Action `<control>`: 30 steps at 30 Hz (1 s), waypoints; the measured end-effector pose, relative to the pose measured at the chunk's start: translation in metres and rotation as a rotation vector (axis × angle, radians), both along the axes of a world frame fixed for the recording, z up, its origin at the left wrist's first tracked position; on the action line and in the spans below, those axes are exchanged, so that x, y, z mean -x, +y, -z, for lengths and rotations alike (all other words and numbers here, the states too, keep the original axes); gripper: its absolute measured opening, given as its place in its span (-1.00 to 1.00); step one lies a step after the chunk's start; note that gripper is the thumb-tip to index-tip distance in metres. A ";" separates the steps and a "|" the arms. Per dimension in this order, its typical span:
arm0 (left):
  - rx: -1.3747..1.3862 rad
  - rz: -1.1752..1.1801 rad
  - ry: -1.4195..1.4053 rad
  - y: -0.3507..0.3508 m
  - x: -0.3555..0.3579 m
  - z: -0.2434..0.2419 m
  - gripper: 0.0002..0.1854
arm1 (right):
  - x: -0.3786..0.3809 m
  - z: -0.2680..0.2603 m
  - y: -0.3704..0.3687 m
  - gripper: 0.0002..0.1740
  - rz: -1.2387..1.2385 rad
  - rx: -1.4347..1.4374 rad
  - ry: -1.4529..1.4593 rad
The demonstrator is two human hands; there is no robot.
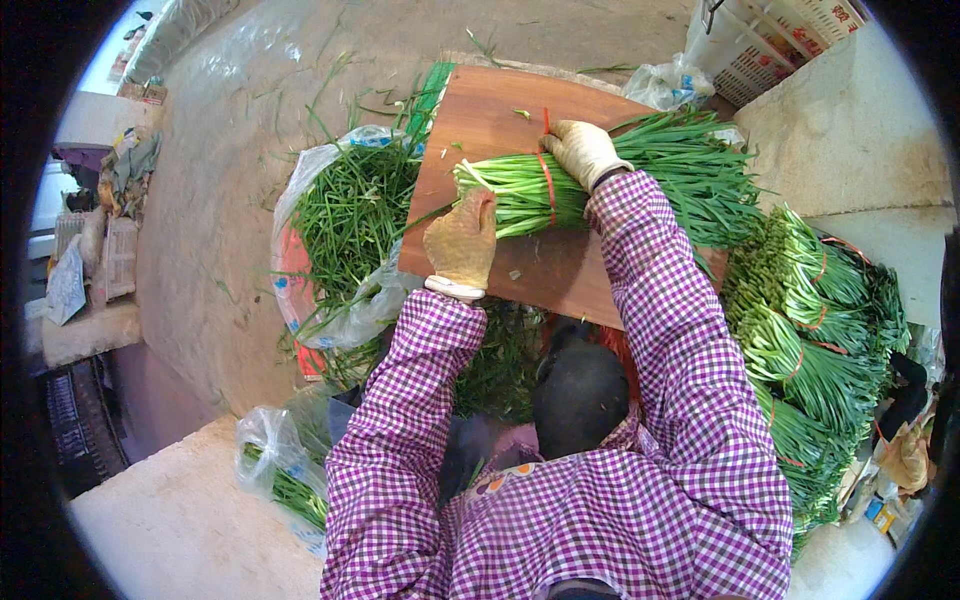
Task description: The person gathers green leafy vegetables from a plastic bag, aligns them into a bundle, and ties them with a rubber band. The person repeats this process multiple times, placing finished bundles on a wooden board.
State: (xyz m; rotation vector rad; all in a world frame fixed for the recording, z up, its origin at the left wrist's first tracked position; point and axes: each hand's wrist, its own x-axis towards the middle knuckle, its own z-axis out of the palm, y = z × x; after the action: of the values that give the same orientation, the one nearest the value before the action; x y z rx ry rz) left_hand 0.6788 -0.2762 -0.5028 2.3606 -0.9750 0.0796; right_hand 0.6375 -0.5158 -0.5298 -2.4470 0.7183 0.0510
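A large bunch of green garlic chives (525, 191) lies across a brown wooden board (480, 105), its pale cut ends to the left and its leaves to the right. A red tie (546, 176) runs over the bunch near the stalks. My right hand (581, 154), in a pale work glove, rests on top of the bunch and pinches the upper end of the red tie. My left hand (461, 236), in a stained yellowish glove, is at the lower left of the stalk ends, fingers curled; whether it grips any stalks is hidden.
Left of the board stands a plastic-lined container of loose green trimmings (356, 202). Tied chive bunches (802, 360) are piled at the right. A white crate (765, 52) and a clear plastic bag (670, 82) are beyond the board. Another bagged bunch (289, 487) lies lower left.
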 end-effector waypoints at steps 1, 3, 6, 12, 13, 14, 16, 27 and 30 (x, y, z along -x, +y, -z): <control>0.024 0.004 -0.023 -0.001 0.000 0.000 -0.81 | 0.000 0.000 0.000 -0.60 -0.004 0.002 0.002; -0.014 0.015 -0.017 -0.001 -0.001 0.000 -0.79 | -0.001 -0.001 0.000 -0.60 -0.005 0.000 0.017; -0.032 0.061 -0.134 -0.001 -0.002 0.002 -0.82 | -0.002 -0.002 0.000 -0.59 -0.010 0.003 0.030; -0.220 0.184 -0.390 -0.002 -0.008 0.010 -0.89 | -0.001 0.000 0.000 -0.58 -0.006 0.017 0.031; -0.240 0.212 -0.446 -0.004 -0.010 0.011 -0.89 | -0.001 0.000 0.000 -0.58 -0.012 0.020 0.029; -0.225 0.257 -0.435 -0.004 -0.012 0.010 -0.92 | -0.001 0.001 -0.001 -0.58 -0.019 0.023 0.028; -0.298 0.316 -0.484 -0.006 -0.017 0.008 -0.95 | -0.001 0.002 -0.002 -0.57 -0.020 0.017 0.011; 0.055 0.321 -0.036 -0.005 -0.025 -0.004 -0.92 | 0.003 0.003 0.000 -0.58 0.010 0.029 -0.028; -0.017 0.287 0.144 0.005 -0.028 -0.002 -0.88 | 0.006 0.006 0.001 -0.58 0.033 0.046 -0.026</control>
State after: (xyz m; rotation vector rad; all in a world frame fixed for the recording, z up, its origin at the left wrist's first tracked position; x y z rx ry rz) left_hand 0.7071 -0.2716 -0.5011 2.1817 -1.2331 -0.2075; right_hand 0.6313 -0.5150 -0.5354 -2.4746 0.7555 -0.0104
